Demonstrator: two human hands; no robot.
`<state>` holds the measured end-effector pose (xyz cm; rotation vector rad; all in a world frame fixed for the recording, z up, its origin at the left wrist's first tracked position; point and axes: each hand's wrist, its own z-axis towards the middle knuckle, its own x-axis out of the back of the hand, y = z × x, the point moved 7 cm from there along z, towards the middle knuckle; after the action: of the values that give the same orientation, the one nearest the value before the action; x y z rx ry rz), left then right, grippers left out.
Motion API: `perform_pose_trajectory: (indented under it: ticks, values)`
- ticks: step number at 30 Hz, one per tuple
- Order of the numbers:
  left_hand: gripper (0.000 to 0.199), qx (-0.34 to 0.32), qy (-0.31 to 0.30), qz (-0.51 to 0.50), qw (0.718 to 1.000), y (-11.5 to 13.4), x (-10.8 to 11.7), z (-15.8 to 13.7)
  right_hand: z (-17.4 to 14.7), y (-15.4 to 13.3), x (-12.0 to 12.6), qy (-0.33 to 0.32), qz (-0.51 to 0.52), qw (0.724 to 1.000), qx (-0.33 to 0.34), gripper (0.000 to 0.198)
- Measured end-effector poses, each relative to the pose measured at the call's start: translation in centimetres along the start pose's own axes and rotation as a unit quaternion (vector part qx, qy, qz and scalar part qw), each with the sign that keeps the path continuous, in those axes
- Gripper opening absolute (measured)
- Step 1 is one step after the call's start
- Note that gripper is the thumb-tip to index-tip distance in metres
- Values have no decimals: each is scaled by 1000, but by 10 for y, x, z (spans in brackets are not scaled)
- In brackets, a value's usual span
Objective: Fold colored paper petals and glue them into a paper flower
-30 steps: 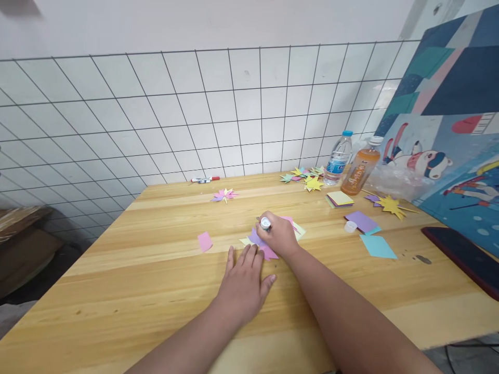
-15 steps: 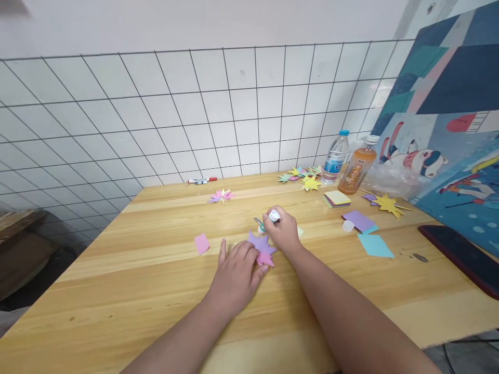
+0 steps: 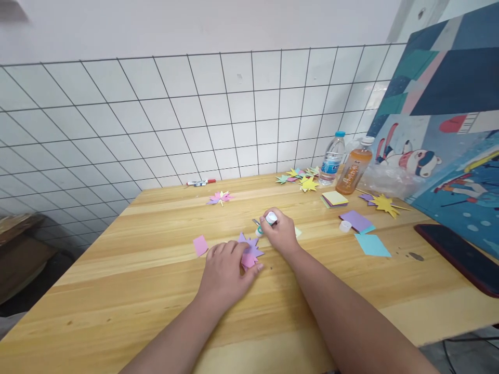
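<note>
Between the thumb and fingers of my left hand [image 3: 224,267] sits a purple and pink paper star [image 3: 251,252], gripped at its left side on the table. The hand covers part of the star. My right hand [image 3: 281,232] is closed round a white and green glue stick [image 3: 270,220], held tilted just above and to the right of the star. A small grey blade-like piece [image 3: 255,222] shows beside the glue stick. Partly hidden behind my right hand is a pale green paper piece [image 3: 298,231]. A pink paper square [image 3: 200,245] lies left of the star.
Right of my hands are a translucent cap [image 3: 345,226], purple paper [image 3: 356,220], blue paper [image 3: 372,245], a paper stack [image 3: 334,199] and a dark phone [image 3: 456,254]. A water bottle [image 3: 332,158], an orange drink bottle [image 3: 354,169], paper stars [image 3: 307,184] and markers [image 3: 201,182] stand or lie farther back.
My left hand and the paper star have shifted left, away from the glue stick. The right hand keeps its hold on the glue stick, and the view has turned slightly.
</note>
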<state>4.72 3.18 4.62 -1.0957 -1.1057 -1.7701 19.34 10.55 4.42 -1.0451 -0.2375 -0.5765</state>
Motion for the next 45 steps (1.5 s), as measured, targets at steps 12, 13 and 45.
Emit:
perform_pose_trajectory:
  ticks: [12,13,45]
  values:
    - [26,-57,-6,5,998,13,4,-7,-2,-2,-1,-12,-5,1000,11,16]
    - [21,-50,-9,15,999,14,3,-9,-3,-4,-2,-17,-3,1000,13,16]
    - [46,-37,-64,42,996,28,-28,-21,-12,-19,-41,-188,-130,967,116,12]
